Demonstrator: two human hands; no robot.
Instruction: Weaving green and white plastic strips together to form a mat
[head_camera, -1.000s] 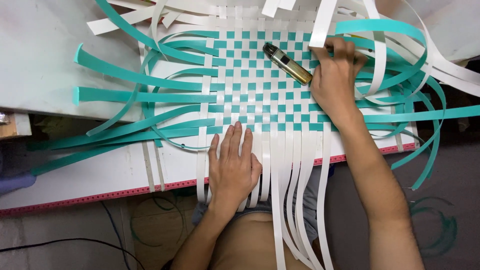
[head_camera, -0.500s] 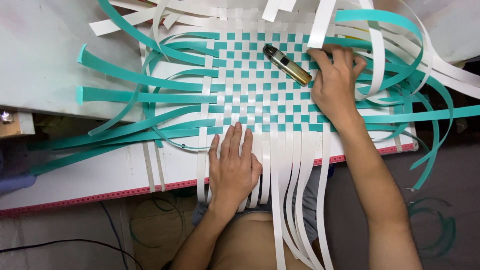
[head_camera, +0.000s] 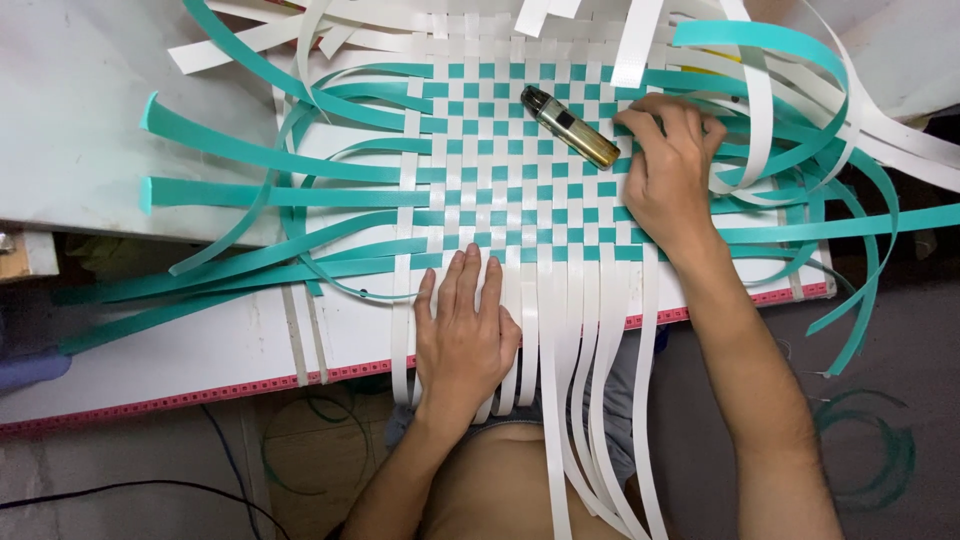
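A checkered mat (head_camera: 520, 170) woven from teal and white plastic strips lies on a white board (head_camera: 200, 350). My left hand (head_camera: 462, 335) rests flat, fingers together, on the white strips (head_camera: 580, 330) hanging over the near edge. At the mat's right edge my right hand (head_camera: 668, 175) pinches the strips with curled fingers. A gold and black cylindrical lighter-like object (head_camera: 570, 126) lies on the weave just left of my right hand.
Loose teal strips (head_camera: 260, 195) fan out to the left, and teal and white ones (head_camera: 820, 140) curl to the right. The board has a pink edge (head_camera: 190, 395). Cables lie on the floor (head_camera: 300, 440) below.
My right hand has shifted slightly down along the mat's right edge. The left hand stays put.
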